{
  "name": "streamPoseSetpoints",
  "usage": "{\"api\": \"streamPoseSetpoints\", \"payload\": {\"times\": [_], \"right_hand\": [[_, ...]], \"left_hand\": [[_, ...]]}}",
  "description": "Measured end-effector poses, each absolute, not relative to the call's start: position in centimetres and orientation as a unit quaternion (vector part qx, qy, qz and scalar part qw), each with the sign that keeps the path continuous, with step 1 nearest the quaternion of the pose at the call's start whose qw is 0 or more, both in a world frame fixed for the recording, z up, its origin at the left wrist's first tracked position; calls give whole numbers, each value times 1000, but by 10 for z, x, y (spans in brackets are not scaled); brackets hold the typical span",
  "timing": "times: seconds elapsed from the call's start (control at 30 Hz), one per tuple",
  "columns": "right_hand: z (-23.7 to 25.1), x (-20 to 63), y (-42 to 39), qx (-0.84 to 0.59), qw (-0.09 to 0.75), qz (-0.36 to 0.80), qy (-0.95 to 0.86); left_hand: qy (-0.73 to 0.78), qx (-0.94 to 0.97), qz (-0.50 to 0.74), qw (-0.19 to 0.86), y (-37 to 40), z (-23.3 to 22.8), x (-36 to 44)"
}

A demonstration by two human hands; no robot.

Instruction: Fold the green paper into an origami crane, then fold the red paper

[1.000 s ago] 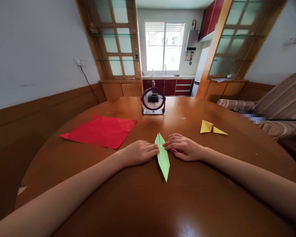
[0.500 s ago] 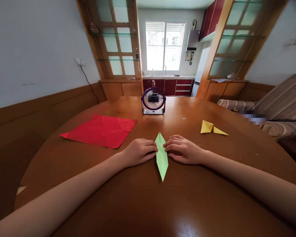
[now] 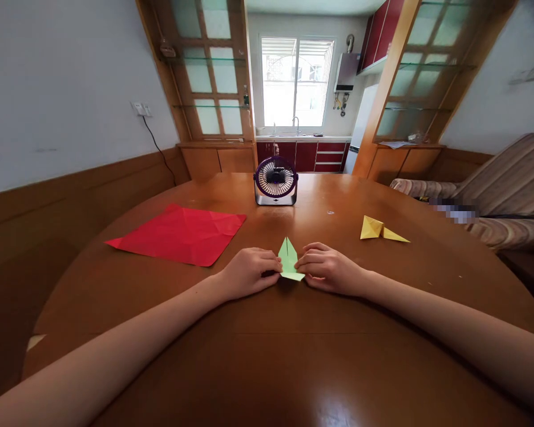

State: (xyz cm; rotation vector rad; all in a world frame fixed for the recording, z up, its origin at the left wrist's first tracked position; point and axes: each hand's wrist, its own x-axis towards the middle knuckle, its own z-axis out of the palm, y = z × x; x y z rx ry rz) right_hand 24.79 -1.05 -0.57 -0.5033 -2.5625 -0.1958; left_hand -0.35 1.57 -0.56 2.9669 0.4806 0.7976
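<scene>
A person's left hand (image 3: pixel 248 271) and right hand (image 3: pixel 327 268) meet over a small piece of folded light-green paper (image 3: pixel 289 262) near the middle of a round wooden table (image 3: pixel 267 362). Both hands lie knuckles up on the tabletop, fingers curled inward, their fingertips pinching the green paper from either side; the left grips its left edge, the right its right edge. The paper forms a short pointed shape, its tip aimed away from the person and its near edge folded across between the two hands.

To the left, well apart from the hands, a creased red paper square (image 3: pixel 180 233) lies flat on the table. To the right, a folded yellow paper figure (image 3: pixel 381 230) with a long pointed tip rests on the wood, also clear of the hands. Beyond the green paper, at the far side of the table, a small purple desk fan (image 3: pixel 275 180) stands upright facing the person; a strip of lettering along its base is too small to read.

Behind the table, wood-framed glass partitions (image 3: pixel 209 71) flank an opening to a kitchen with a bright window (image 3: pixel 296 83), red cabinets (image 3: pixel 314 155) and a wall-mounted water heater (image 3: pixel 346 71). A striped sofa (image 3: pixel 502 190) sits at the right wall, and a power socket (image 3: pixel 141 109) with a black cord is fixed to the left wall. No brand name or label is legible anywhere in view.
</scene>
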Motion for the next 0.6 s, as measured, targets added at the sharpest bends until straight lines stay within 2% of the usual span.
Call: {"api": "streamPoseSetpoints", "payload": {"times": [0.17,0.6], "right_hand": [[-9,246,-11,-259,294,57,-918],[-11,240,-11,-331,335,195,-861]], "left_hand": [[234,925,279,107,13,-7,0],[353,845,295,275,11,-3,9]]}}
